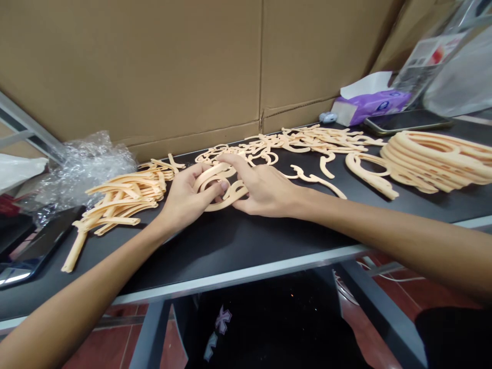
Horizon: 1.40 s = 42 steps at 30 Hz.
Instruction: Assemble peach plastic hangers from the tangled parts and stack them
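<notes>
Left hand: thumb laid over a cream looped piece (pixel 233 193), gripping its left side; the forearm slants up from the lower left corner. The left hand (pixel 188 197) is above the tabletop (pixel 184 256).
Right hand: the right hand (pixel 267 189) grasps the same piece from the right, the forearm reaching in from the right edge.
Looped piece: held between both hands, near the front of the tabletop, loose curved pieces (pixel 315 138) behind it.
Hard to see: fingers cover much of the piece; whether it is one part or several, cannot tell.
Cut off: the stack of curved pieces (pixel 434 164), at the right edge.
Tissue pack: purple pack (pixel 378 106), white tissue rising from its top.
White bag: translucent bag (pixel 461 77), contents unclear.
</notes>
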Each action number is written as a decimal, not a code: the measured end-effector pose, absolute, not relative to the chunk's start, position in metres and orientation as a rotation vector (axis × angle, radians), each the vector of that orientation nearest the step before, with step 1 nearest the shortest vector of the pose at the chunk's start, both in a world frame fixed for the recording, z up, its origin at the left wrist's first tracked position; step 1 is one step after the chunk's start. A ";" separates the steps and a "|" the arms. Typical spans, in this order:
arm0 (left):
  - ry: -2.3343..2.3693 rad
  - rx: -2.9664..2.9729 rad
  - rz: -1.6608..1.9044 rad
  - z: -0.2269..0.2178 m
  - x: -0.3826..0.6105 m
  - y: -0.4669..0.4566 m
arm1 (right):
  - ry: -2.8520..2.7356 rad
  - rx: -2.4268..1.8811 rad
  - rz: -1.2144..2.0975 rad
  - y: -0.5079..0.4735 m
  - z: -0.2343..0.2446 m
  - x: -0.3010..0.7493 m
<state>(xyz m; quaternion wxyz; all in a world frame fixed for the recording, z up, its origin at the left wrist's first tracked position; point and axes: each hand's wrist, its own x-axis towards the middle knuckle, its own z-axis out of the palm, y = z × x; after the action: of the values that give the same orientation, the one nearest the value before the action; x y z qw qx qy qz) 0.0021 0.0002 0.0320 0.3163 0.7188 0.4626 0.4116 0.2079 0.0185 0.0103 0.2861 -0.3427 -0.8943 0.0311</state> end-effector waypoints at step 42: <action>0.875 2.644 0.646 0.033 0.006 -0.016 | -2.204 -0.992 -0.032 -0.078 0.026 0.303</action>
<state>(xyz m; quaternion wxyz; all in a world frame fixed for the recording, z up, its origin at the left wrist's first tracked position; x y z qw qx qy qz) 0.0060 -0.0161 0.0334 0.1410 0.9156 0.3032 0.2236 0.3028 -0.0777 0.0265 0.3544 -0.3838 -0.8526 -0.0122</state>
